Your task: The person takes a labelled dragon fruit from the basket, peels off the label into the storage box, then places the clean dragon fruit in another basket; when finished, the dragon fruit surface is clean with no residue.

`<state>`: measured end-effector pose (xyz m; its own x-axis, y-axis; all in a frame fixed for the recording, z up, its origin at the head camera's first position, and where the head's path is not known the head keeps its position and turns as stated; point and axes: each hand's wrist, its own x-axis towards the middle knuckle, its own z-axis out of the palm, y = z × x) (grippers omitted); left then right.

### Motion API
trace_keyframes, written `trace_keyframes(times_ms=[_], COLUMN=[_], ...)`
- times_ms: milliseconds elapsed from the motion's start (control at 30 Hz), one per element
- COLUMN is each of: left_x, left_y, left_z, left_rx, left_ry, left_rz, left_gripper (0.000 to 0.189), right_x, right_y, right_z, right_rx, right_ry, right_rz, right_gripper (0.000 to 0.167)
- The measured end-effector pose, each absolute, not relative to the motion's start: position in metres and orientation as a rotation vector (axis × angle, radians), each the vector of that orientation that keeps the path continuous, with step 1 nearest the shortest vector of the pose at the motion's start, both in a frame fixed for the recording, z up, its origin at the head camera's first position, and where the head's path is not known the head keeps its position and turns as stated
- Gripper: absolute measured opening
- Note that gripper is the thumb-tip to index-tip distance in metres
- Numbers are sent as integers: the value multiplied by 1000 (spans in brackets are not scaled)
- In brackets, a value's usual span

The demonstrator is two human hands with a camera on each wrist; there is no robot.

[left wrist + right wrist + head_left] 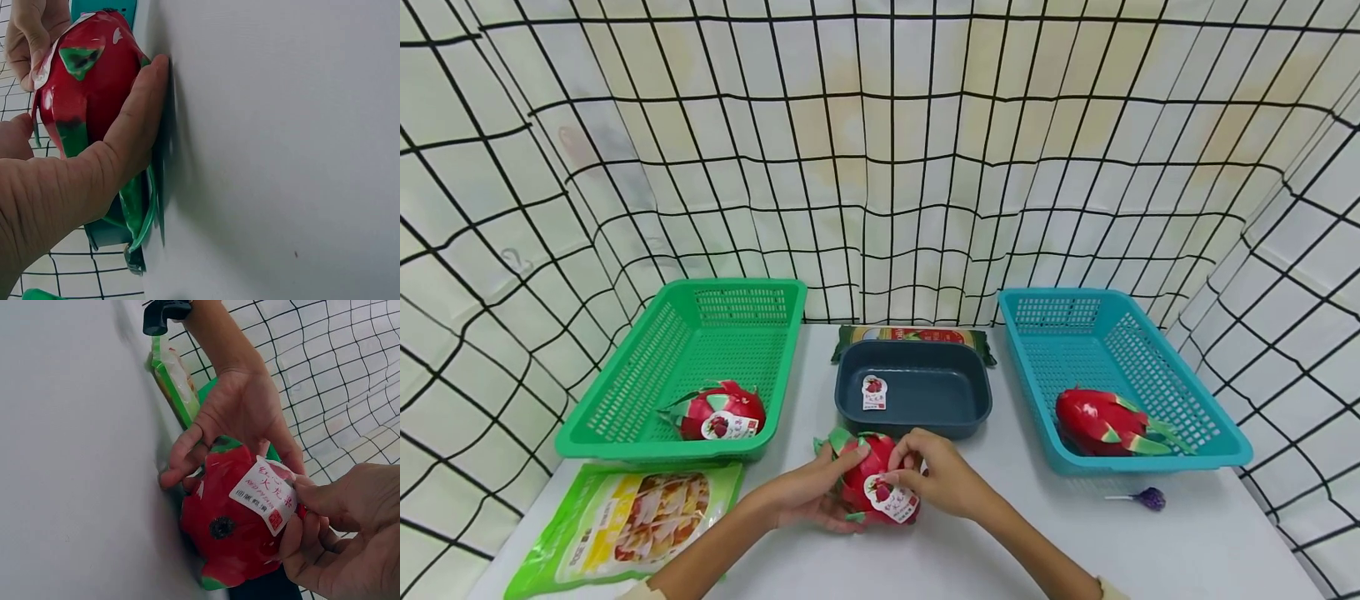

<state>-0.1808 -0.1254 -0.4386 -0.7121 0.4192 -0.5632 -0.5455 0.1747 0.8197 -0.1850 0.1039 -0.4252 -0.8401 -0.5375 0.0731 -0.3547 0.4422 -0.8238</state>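
A red dragon fruit (pixel 856 482) with green scales is held low over the white table, in front of the dark blue bin. My left hand (pixel 805 493) grips it from the left, its thumb on top and its fingers along the underside. A white sticker (pixel 265 495) with red print lies on the fruit's skin. The thumb and forefinger of my right hand (pixel 942 477) pinch that sticker at its edge, as the right wrist view shows. In the left wrist view the left fingers lie along the red side of the fruit, between it and the table.
A green basket (pixel 786 367) at left and a blue basket (pixel 1022 367) at right each hold a dragon fruit. Another sticker (pixel 874 392) is inside the dark bin (pixel 936 429). A green packet (pixel 985 346), a food bag (pixel 655 517) and a lollipop (pixel 1150 498) lie around.
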Motion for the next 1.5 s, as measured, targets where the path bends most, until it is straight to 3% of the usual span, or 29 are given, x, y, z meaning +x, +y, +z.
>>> trace_keyframes(times_ms=[533,1133,1500], left_x=[-182,-184,-183], left_y=[-122,-122,-121], left_z=[-442,-443,-440], left_rx=[-134,-179,-188], left_ry=[1811,1845,1865], left_rz=[1574,1538,1521], left_gripper=[89,88,93], right_x=[-182,-180,-170], right_y=[105,105,104], right_z=[-428,-429,-428], right_rx=[-916,-863,-1093], right_ry=[2558,2434,2657], right_rz=[-1305,-1419,-1295], right_gripper=[15,13,17])
